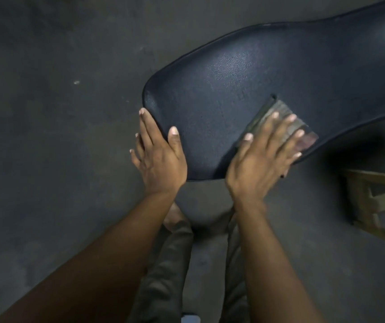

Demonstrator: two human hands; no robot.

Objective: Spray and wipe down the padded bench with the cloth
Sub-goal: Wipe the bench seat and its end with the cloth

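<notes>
Floor [58, 159] fills the left half of the frame, bare grey concrete beside the near rounded end of the dark padded table [245, 73], which runs off toward the upper right. A wooden frame [373, 197] stands at the right edge, under the table's lower rim. Your left hand [158, 159] rests on the table's near-left edge, grip spread, thumb on top. Your right hand [261, 157] presses the folded cloth [277, 113] flat against the padding near the lower rim, fingers straight and splayed, blurred.
</notes>
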